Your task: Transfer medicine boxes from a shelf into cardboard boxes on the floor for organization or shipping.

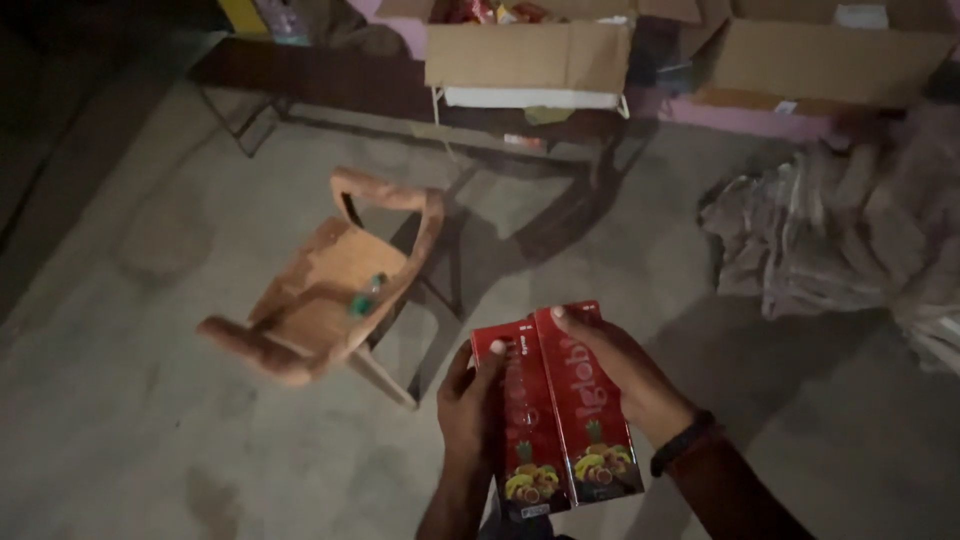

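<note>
Two red juice cartons (560,420) held side by side, upright-ish, near centre of view, above the concrete floor (150,430). Fruit print at the near end of each carton.

Left hand (470,410): grip closed around the left carton's outer edge, thumb tip on its front face near the top corner. Right hand (625,370): grip closed over the right carton from the right side, fingertips (560,315) on its top edge. Dark band on that wrist (683,443). Both cartons touching each other along their long sides.

Left of the hands and a bit farther: small plastic chair (330,285), orange-brown, tilted in view, with a small green object (365,297) lying on its seat; can't tell what it is.

Far side: dark low desk (330,85) carrying open cardboard boxes (530,50), another box (830,60) to the right. Far right: heap of crumpled grey sacks (840,220) on the floor. Lighting dim, detail in corners lost.
</note>
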